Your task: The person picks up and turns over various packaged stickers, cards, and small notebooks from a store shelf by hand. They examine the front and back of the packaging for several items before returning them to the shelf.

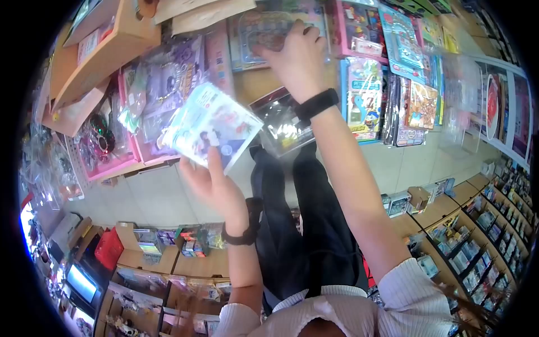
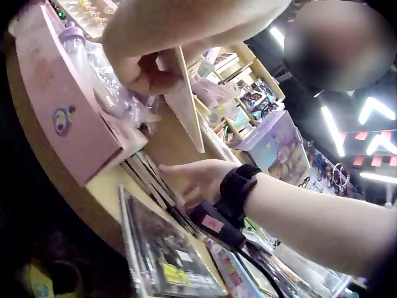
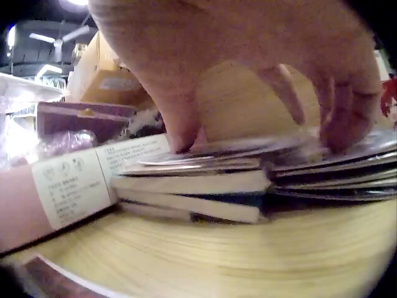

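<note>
My left hand (image 1: pixel 216 182) holds a flat, pale blue and white packet (image 1: pixel 224 121) in clear wrap, thumb on its printed face and fingers beneath. The left wrist view shows this packet (image 2: pixel 191 115) nearly edge-on. Farther forward, my right hand (image 1: pixel 303 64) reaches over a blue-framed flat packet (image 1: pixel 247 33), thumb and fingers spread wide. In the right wrist view its fingertips rest on the top of stacked thin packages (image 3: pixel 192 186), thumb on one side and fingers on the other. A clear-wrapped dark packet (image 1: pixel 281 126) lies at the table's near edge, under the right wrist.
Left of the hands stand a pink tray (image 1: pixel 132 151) of wrapped goods and a wooden shelf unit (image 1: pixel 106 56). To the right are a pink-framed box (image 1: pixel 362 31) and a blue-edged packet (image 1: pixel 364 101). Stocked wooden shelves (image 1: pixel 438 210) stand behind the person.
</note>
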`<state>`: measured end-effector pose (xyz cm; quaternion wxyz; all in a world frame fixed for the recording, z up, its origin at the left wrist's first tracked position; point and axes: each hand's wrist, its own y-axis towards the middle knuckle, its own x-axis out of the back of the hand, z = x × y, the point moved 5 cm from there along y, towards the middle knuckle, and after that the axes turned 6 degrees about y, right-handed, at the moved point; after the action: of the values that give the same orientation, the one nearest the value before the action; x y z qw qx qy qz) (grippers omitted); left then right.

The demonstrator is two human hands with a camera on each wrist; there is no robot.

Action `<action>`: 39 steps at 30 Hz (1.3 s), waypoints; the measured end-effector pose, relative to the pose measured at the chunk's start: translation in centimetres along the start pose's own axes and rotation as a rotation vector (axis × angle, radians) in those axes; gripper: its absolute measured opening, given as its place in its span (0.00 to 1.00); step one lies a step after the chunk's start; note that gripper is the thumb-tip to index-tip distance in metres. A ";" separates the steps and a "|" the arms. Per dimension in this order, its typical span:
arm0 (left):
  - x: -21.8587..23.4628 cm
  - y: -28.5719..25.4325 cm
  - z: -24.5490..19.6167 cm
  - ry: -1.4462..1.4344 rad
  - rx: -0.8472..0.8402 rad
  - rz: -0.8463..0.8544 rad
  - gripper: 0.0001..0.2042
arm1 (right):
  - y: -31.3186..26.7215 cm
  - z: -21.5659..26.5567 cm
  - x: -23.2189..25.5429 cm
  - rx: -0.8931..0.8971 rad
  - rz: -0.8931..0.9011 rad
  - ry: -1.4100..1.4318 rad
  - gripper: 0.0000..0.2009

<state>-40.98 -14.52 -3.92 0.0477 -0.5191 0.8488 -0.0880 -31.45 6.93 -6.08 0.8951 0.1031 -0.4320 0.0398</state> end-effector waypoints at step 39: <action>1.4 0.8 1.1 0.138 0.081 0.343 0.19 | -11.6 -10.2 13.3 -0.351 -0.262 0.518 0.14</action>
<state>-42.11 -15.51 -5.11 0.0245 -0.3573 0.9219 -0.1479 -13.52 -2.36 -3.64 0.9767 -0.0114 -0.1737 -0.1258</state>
